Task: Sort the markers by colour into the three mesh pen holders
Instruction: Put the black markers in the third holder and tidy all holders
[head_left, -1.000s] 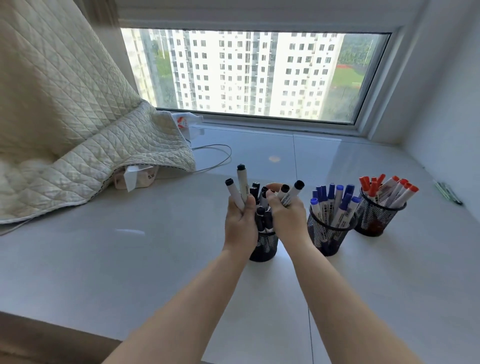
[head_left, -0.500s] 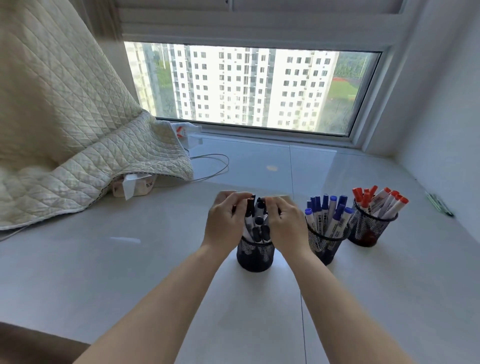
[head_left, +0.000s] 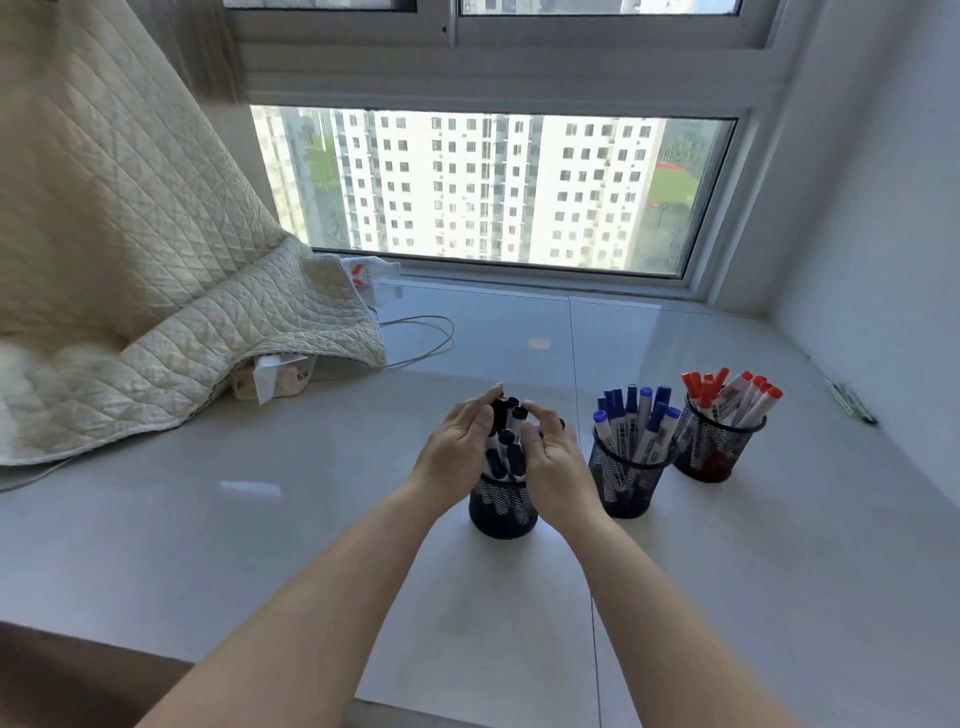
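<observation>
Seen from above, both of a person's forearms reached forward over a pale glossy sill (head_left: 260, 519) below a window (head_left: 493, 187). Three black mesh holders stood in a row. The left holder (head_left: 503, 512) held the black-capped markers (head_left: 506, 415), the middle holder (head_left: 626, 483) the blue-capped markers (head_left: 631, 410), and the right holder (head_left: 714, 452) the red-capped markers (head_left: 727, 395). The left hand (head_left: 457, 447) and the right hand (head_left: 553, 457) flanked the black bundle, one on each side, fingers loosely extended and relaxed. Neither hand pinched a marker; whether the palms actually touched the barrels could not be told.

No loose markers showed on the sill, so the sorting looked essentially finished. The markers appeared light, rigid and smooth-barrelled, likely to slide against each other and splay outward. Taking one would probably work best by pinching the barrel just under the cap. The holders seemed light too, and might tip if pushed high on the wall, so a grip low around the mesh looked safer.

A cream quilted blanket (head_left: 130, 260) lay draped at the left, with a white cable (head_left: 421, 338) curling out beside it.
</observation>
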